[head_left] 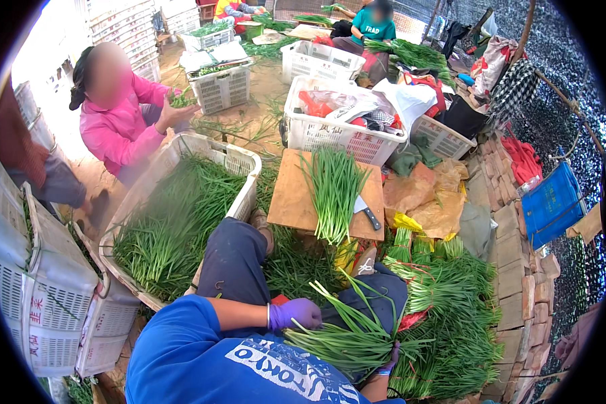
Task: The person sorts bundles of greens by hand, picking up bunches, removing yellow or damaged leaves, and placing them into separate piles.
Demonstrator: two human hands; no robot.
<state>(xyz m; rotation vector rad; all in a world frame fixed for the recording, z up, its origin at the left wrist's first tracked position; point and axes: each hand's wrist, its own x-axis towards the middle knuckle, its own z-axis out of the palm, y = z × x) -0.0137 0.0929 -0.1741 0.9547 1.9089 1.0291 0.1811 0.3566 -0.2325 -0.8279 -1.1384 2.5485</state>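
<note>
My left hand (296,314), in a purple glove, is closed in a fist beside the left side of a loose bunch of garlic chives (347,340). Whether any leaves are inside that fist, I cannot make out. The bunch lies across my lap, its long green leaves fanning up and left. At its right end my right hand (391,358), also gloved in purple, is closed round it, partly hidden by leaves. Ahead of my knees, another bunch of chives (333,195) rests on a wooden board (289,192). A knife (367,213) with a black handle lies beside it.
Tied chive bundles (444,323) are heaped at my right, by a brick edging (512,283). A white crate (249,176) of loose chives stands left. Beyond the board is a crate (337,135) of bags. A person in pink (138,97) holds greens; others sit farther back.
</note>
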